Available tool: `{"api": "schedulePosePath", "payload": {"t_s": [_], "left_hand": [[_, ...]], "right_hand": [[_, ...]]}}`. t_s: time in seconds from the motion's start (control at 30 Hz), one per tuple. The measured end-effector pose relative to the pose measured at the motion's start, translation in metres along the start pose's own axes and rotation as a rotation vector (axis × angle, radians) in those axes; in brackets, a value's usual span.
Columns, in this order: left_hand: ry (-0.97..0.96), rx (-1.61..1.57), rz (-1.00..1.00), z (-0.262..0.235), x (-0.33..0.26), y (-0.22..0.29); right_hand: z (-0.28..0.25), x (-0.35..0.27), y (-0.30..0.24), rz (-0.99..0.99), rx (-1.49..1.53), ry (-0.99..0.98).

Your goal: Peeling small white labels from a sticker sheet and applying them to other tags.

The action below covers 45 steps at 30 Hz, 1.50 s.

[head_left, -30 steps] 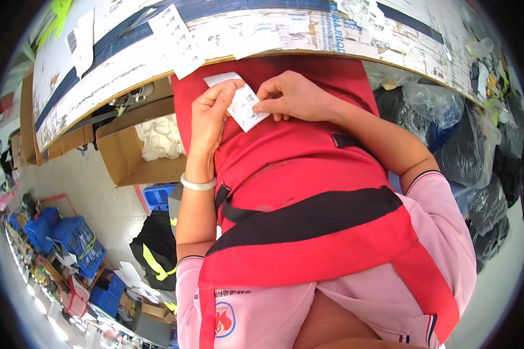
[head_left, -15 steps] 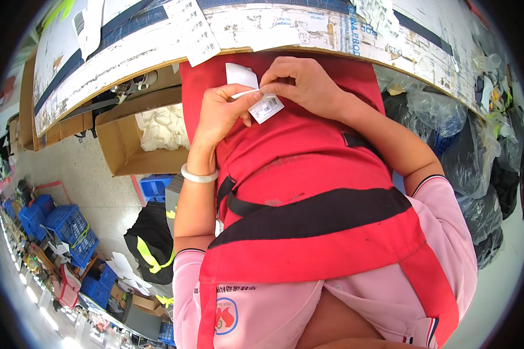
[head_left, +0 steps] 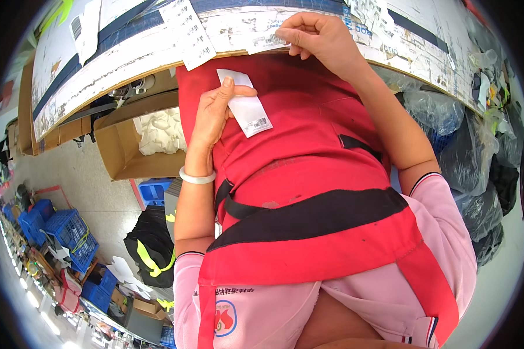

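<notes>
Our right hand [head_left: 317, 38] has left the backing slip [head_left: 245, 106] and now presses a small sticker [head_left: 268, 42], pinched under thumb and fingertips, onto the desk [head_left: 157, 49] edge. Our left hand [head_left: 215, 110] pinches the slip against the red apron [head_left: 308, 163]; peeling looks done.

An open cardboard box [head_left: 125, 152] of white material sits below the worktable edge [head_left: 128, 70], left of the fingers; blue crates [head_left: 70, 230] and dark garments [head_left: 151, 250] lie on the floor farther down-left.
</notes>
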State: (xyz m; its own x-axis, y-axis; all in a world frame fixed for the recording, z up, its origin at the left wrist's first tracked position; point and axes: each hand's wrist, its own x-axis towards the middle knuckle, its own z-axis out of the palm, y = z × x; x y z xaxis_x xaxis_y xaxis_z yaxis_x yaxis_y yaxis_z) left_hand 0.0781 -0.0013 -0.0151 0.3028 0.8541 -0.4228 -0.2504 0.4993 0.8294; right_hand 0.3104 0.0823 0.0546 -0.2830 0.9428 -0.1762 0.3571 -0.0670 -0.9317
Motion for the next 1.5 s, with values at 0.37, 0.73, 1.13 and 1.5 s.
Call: {"api": "schedulePosePath", "payload": {"t_s": [0.37,0.73,1.13,1.5], "left_hand": [[0.08,-0.147,-0.027,-0.001,0.001,0.003],[0.098,-0.258,0.012,-0.008,0.001,-0.002],[0.136,-0.27,-0.005,-0.007,0.003,0.001],[0.123,-0.282,-0.003,-0.008,0.003,-0.002]], "right_hand": [[0.023,-0.007,0.007,-0.245,-0.277,-0.477],[0.018,-0.012,-0.009,-0.211,-0.222,-0.465],[-0.006,0.003,-0.009,-0.433,-0.607,-0.023],[0.011,-0.001,0.017,-0.563,-0.635,0.122]]}}
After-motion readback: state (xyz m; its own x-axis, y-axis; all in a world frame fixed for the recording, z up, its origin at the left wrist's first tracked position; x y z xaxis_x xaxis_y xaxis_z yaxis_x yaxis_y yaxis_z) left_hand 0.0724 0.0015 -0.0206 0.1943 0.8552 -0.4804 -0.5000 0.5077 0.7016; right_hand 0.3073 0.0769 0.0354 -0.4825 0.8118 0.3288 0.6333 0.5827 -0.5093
